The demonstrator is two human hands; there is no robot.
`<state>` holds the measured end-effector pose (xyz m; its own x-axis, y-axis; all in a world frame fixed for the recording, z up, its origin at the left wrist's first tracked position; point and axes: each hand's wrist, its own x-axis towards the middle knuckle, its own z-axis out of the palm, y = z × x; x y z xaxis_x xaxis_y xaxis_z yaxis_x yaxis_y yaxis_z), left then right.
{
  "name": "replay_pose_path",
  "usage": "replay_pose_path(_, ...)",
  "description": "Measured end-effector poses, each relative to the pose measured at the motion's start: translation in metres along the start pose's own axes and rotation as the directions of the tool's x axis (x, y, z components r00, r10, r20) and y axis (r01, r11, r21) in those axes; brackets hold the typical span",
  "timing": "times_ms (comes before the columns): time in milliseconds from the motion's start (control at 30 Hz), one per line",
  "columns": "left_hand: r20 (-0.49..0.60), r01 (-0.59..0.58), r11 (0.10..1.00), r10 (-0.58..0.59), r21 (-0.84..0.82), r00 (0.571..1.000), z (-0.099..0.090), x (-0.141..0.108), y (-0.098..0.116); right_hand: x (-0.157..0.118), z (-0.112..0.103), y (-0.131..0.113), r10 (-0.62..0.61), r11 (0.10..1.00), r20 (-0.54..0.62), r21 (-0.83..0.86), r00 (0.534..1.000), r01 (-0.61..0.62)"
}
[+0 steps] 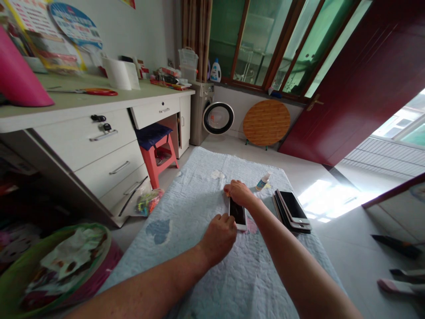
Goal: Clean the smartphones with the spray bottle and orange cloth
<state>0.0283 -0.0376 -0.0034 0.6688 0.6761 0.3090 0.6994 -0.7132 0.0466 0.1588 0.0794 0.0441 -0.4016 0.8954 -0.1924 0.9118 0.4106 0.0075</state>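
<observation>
A white-framed smartphone [237, 215] with a dark screen lies on the pale blue quilted cloth [199, 190]. My left hand [221, 234] has its fingers curled against the lower left edge of the phone, gripping it. Across the phone's upper end lies my right hand [241, 193], fingers closed; a small orange bit shows at its fingertips, too small to name. The hand covers the top of the phone. Beyond it to the right, a small spray bottle [263, 182] stands tilted in view. A stack of phones or tablets [294, 208] rests near the cloth's right edge.
At left stands a white desk [96, 155] with scissors [96, 91] and a paper roll [121, 73]. A waste basket [109, 257] full of tissues and a red stool [161, 155] are on the floor. A washing machine [199, 110] has its door open.
</observation>
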Motion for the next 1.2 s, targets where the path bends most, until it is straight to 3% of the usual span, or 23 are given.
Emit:
replay_pose_path(233,0.011,0.022,1.0,-0.022,-0.003,1.0,-0.001,0.001,0.003,0.001,-0.002,-0.003,-0.012,0.999,0.032,-0.038,0.999,0.013)
replay_pose_path(533,-0.016,0.069,0.998,-0.069,0.005,0.998,0.002,0.0,0.004,-0.013,-0.011,-0.021,-0.13,0.99,0.136,-0.026,0.982,0.135)
replay_pose_path(800,-0.033,0.084,0.996,-0.085,-0.01,0.996,0.007,0.001,0.004,-0.021,-0.019,-0.03,-0.269,0.962,0.392,0.152,0.88,0.226)
replay_pose_path(1000,-0.011,0.103,0.995,-0.103,-0.01,0.995,0.005,0.002,0.004,-0.022,-0.014,-0.029,-0.169,0.983,0.214,-0.028,0.962,0.18)
replay_pose_path(1200,0.011,0.096,0.995,-0.096,-0.014,0.995,0.003,0.001,0.004,-0.013,-0.013,-0.021,-0.095,0.993,0.122,-0.062,0.988,0.103)
